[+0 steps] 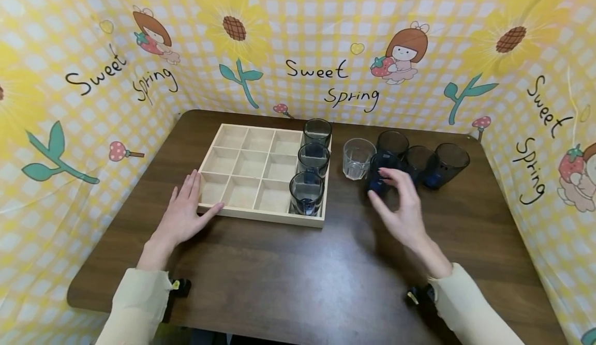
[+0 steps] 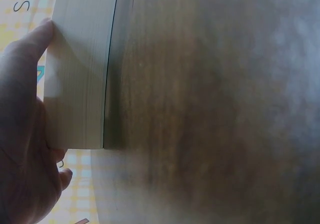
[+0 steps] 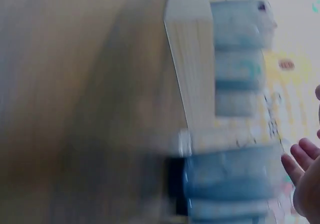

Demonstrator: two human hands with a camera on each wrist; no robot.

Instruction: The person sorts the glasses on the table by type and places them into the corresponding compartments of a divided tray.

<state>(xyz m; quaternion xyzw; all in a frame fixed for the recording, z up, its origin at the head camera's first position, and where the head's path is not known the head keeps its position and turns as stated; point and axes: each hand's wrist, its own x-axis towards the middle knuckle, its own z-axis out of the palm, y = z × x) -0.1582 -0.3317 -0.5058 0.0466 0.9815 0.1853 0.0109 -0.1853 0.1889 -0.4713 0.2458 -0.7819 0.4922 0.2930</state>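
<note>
A pale wooden divided tray (image 1: 261,213) lies on the table, with three dark tinted glasses standing in its right column: a front one (image 1: 307,196), a middle one (image 1: 313,160) and a rear one (image 1: 317,132). My left hand (image 1: 180,222) rests on the tray's front left corner, fingers straight along the left side and thumb at the front wall. To the right of the tray, my right hand (image 1: 404,211) is beside the nearest dark blue glass (image 1: 379,174), thumb and fingers spread apart. In the right wrist view, the fingertips (image 3: 295,165) look clear of the blurred glasses.
A clear glass (image 1: 358,160) stands between the tray and the dark glasses. Behind and right of the nearest dark glass are more dark ones (image 1: 393,142), the rightmost (image 1: 447,166) standing nearest the table's right edge. A patterned cloth (image 1: 298,34) surrounds the brown table (image 1: 279,272).
</note>
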